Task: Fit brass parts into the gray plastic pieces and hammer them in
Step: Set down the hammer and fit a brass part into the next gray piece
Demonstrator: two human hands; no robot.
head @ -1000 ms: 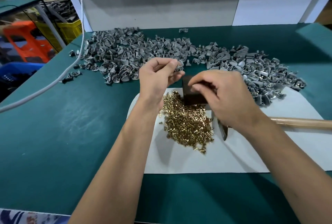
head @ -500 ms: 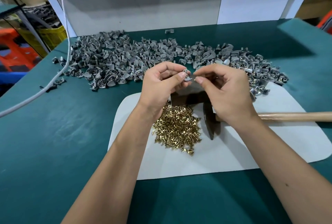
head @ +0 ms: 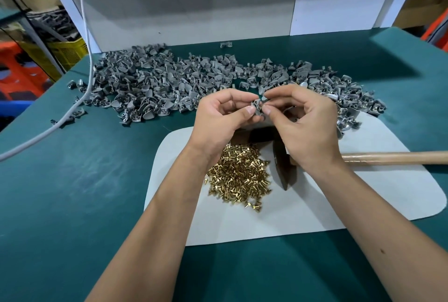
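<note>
My left hand and my right hand meet above the mat, both pinching one small gray plastic piece between thumb and fingertips. Whether a brass part sits in it I cannot tell. Below my hands a heap of brass parts lies on the white mat. A hammer lies on the mat, its dark head beside the brass heap and its wooden handle running off to the right. A dark block is partly hidden under my hands. A wide pile of gray plastic pieces covers the green table behind.
The green table ends at a white back panel. A gray cable hangs down and runs across the table's left part. A lone gray piece lies near the panel. Yellow and orange crates stand off the left edge.
My right hand lifted from the dark block and joined my left hand at the gray piece. Both hands now hold it a little higher and more centred above the block.
</note>
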